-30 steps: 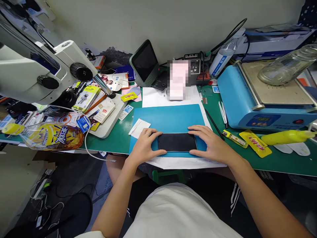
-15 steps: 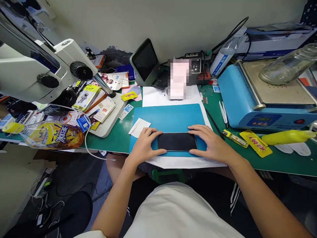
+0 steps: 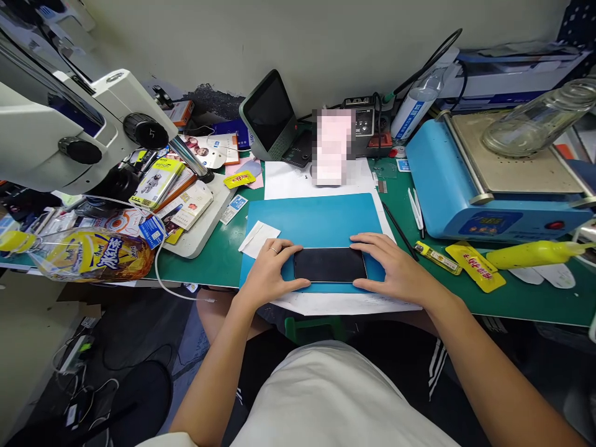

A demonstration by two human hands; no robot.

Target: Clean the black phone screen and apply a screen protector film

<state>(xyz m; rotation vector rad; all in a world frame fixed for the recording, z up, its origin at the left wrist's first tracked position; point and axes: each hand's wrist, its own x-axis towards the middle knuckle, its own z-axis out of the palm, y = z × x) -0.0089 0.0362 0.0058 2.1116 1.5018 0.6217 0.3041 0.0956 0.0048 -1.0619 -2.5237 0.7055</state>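
Note:
A smartphone (image 3: pixel 330 265) with a dark screen lies sideways on a blue mat (image 3: pixel 316 214). My left hand (image 3: pixel 274 268) grips its left end, the thumb along the near edge and the fingers at the far corner. At the other end my right hand (image 3: pixel 387 264) holds it the same way. A ring shows on a left-hand finger. Beside my left hand lies a folded white tissue (image 3: pixel 259 238). White paper (image 3: pixel 344 303) sticks out under the mat's near edge.
On the left stand a microscope (image 3: pixel 116 124) and a lying drink bottle (image 3: pixel 93 254). To the right is a blue heating plate machine (image 3: pixel 488 211) with a glass jar (image 3: pixel 526 130) on top. A black pen-like tool (image 3: pixel 400 231), tweezers (image 3: pixel 416 209) and a yellow bottle (image 3: pixel 533 254) lie nearby.
The whole view has shifted slightly. Both hands keep the same hold on the smartphone, and it has not visibly moved on the mat.

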